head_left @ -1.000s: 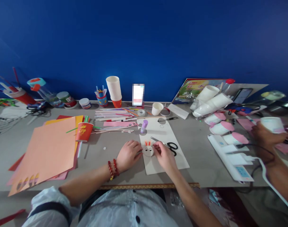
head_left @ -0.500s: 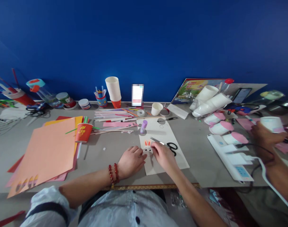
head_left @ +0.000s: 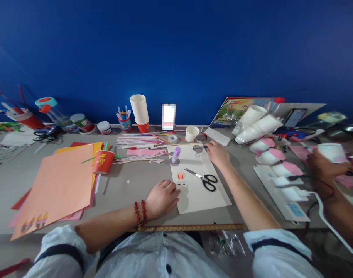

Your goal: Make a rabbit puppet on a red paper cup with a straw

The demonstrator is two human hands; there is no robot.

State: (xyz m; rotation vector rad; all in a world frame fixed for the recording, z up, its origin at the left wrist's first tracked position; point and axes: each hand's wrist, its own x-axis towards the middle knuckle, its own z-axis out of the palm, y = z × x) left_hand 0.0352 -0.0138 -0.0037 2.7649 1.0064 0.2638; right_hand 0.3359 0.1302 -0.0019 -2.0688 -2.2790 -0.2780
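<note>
My left hand rests palm down on the grey table, fingers loosely bent and holding nothing. Its fingertips sit at the edge of a white sheet, just left of a small paper rabbit face with orange ears. My right hand is stretched out to the far end of the sheet. Its fingers are closed on a black pen. Black-handled scissors lie on the sheet between my hands. A purple glue stick stands at the sheet's far left corner.
Orange and red paper sheets and a red cup lie to the left. Straws, a tape roll and stacked cups stand behind. At the right another person's hands hold a white cup, near a power strip.
My right hand let go of the rabbit face and reached forward to the black pen. The rabbit face now lies on the sheet, with my left hand beside it.
</note>
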